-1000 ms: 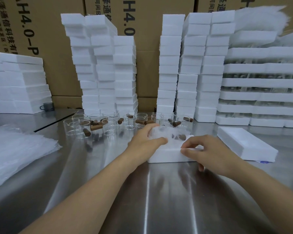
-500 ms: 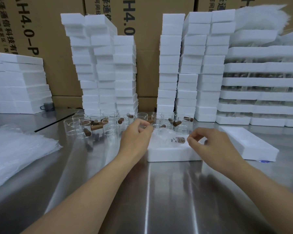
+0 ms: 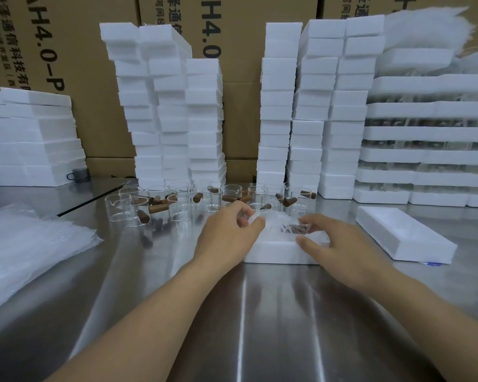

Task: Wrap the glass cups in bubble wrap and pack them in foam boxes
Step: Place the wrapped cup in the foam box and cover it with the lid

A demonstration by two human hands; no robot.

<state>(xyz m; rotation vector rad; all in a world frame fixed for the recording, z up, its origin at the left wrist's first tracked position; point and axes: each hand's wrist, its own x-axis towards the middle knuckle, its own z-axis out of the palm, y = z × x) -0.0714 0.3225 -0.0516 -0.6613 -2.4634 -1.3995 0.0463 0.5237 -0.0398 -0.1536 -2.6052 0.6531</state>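
So the wrapped cup (image 3: 277,225) sits in the open foam box (image 3: 276,252) mid-counter (image 3: 240,312), brown handle showing through the wrap. Left hand (image 3: 226,233) has its fingers (image 3: 246,214) curled, pinching the wrap at the bundle's left end. Right hand (image 3: 340,244) lies flatter, fingers loosely spread on the bundle's right side, thumb at the box rim. Bare glass cups (image 3: 177,201) line up just behind, bubble wrap sheets (image 3: 25,244) far left, a foam lid (image 3: 403,236) off to the right.
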